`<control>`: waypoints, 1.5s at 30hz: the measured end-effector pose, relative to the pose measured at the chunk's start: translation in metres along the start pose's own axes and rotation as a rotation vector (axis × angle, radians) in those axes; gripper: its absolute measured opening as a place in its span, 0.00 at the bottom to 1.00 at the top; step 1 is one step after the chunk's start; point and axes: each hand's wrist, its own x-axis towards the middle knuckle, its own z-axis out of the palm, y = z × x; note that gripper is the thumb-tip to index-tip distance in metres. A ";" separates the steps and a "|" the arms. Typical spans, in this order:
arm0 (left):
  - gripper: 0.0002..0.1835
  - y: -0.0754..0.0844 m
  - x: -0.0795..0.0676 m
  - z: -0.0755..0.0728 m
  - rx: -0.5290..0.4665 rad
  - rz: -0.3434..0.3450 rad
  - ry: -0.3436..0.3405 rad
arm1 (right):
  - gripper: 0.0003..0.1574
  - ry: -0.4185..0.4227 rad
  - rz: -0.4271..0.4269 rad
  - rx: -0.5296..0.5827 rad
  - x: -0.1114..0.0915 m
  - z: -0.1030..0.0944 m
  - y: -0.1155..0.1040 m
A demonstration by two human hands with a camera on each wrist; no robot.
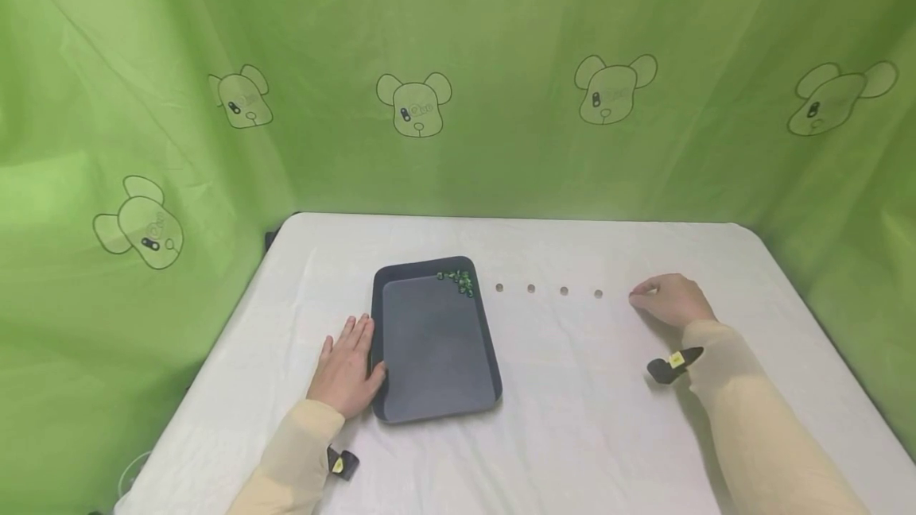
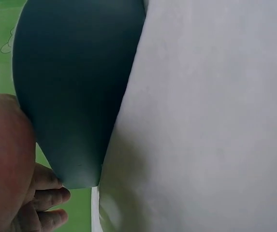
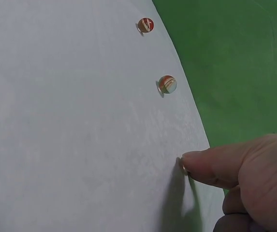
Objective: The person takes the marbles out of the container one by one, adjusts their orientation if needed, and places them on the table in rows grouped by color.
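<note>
In the head view my left hand (image 1: 347, 372) rests along the left side of a dark grey tray (image 1: 436, 412), fingers extended by the wall and thumb over the rim. The left wrist view shows the tray's outer wall (image 2: 75, 87) beside that hand. At the right end of a row of marbles, my right hand (image 1: 673, 299) has thumb and forefinger together at the tabletop, pinching a small glass marble (image 3: 184, 168) mostly hidden by the thumb. Closest to it in the row lies a clear marble with orange and white swirls (image 3: 167, 84), then a red-streaked marble (image 3: 146, 25).
Several small green shiny pieces (image 1: 461, 280) cluster in the tray's far right corner. Between tray and right hand, the row includes a marble (image 1: 499, 288) near the tray's rim. A white cloth (image 1: 572, 420) covers the table; green curtains (image 1: 501, 173) hang behind and beside it.
</note>
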 end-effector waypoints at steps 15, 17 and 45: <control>0.40 0.001 0.001 -0.001 0.005 -0.009 -0.037 | 0.30 0.016 0.012 -0.002 -0.001 -0.003 0.002; 0.40 0.002 0.002 -0.002 0.002 -0.013 -0.046 | 0.30 0.032 0.014 0.005 -0.002 -0.005 0.001; 0.42 0.000 0.004 -0.002 -0.048 -0.020 -0.045 | 0.26 0.094 -0.129 0.125 -0.004 -0.010 -0.101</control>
